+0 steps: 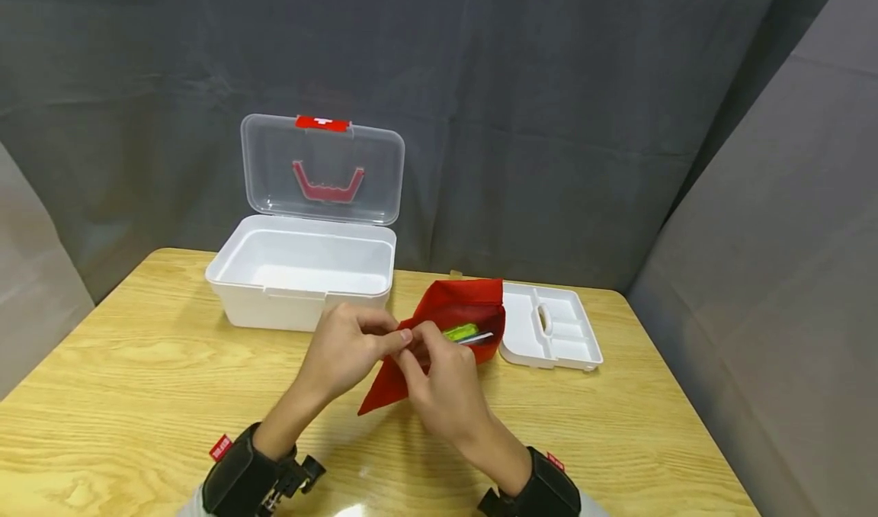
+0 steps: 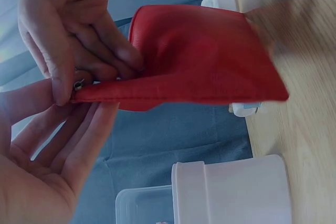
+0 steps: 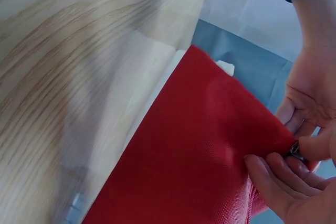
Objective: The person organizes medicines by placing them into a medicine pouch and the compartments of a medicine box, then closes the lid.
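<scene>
A red zippered pouch [image 1: 456, 296] hangs over the table with its mouth gaping. Inside it show a bright green item [image 1: 461, 332] and a thin silvery item [image 1: 478, 339], whose kinds I cannot tell. At the pouch's near-left corner my left hand [image 1: 346, 349] pinches the edge between thumb and fingers. Close against it, my right hand [image 1: 449, 383] has thumb and fingers bent round the small metal zipper pull [image 3: 295, 150] at that same corner. The zipper pull also shows in the left wrist view, partly covered by fingers.
Behind the left hand stands a white box [image 1: 309, 273], its clear lid [image 1: 329, 151] with a red handle raised. A white compartment tray [image 1: 569, 326] lies right of the pouch. Grey cloth [image 1: 549, 120] hangs behind the wooden table [image 1: 137, 349].
</scene>
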Action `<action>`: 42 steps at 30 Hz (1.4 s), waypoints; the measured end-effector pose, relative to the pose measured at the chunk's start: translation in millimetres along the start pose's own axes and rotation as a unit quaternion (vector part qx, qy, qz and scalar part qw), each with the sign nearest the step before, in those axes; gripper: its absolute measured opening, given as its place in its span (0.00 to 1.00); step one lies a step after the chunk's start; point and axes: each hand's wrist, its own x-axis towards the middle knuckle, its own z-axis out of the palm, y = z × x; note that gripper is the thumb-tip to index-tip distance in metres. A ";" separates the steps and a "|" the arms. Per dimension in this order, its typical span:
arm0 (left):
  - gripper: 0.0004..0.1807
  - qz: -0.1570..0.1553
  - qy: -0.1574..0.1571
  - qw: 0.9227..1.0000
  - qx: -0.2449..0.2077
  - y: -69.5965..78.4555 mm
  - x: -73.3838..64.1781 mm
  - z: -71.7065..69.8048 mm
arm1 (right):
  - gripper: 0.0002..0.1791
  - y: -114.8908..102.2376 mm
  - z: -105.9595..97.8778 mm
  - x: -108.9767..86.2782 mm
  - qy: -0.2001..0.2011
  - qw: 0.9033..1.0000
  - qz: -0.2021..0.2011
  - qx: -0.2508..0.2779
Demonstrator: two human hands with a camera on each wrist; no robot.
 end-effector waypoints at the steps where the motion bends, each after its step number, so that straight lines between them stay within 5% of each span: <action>1: 0.07 0.004 0.000 1.000 0.003 0.3 0.9 0.8 | 0.04 0.3 -0.7 0.2 0.002 1.000 0.003 0.005; 14: 0.06 0.046 0.037 0.998 -0.034 -5.3 6.3 6.0 | 0.05 -1.5 -7.4 5.5 0.044 0.994 0.051 0.084; 20: 0.03 0.046 0.043 0.998 -0.006 -5.9 7.3 6.9 | 0.12 -1.7 -9.3 7.1 0.035 0.990 0.080 0.113; 25: 0.02 0.038 0.005 0.999 0.027 -4.7 8.3 3.7 | 0.10 0.7 -11.1 9.8 0.018 0.987 0.106 0.121; 34: 0.03 0.024 -0.121 0.991 0.056 -4.6 10.9 -9.4 | 0.09 6.4 -16.5 12.3 -0.067 0.975 0.158 0.139; 42: 0.06 0.081 -0.147 0.981 0.099 -1.4 13.4 -10.3 | 0.08 7.7 -22.2 14.4 -0.095 0.984 0.126 0.077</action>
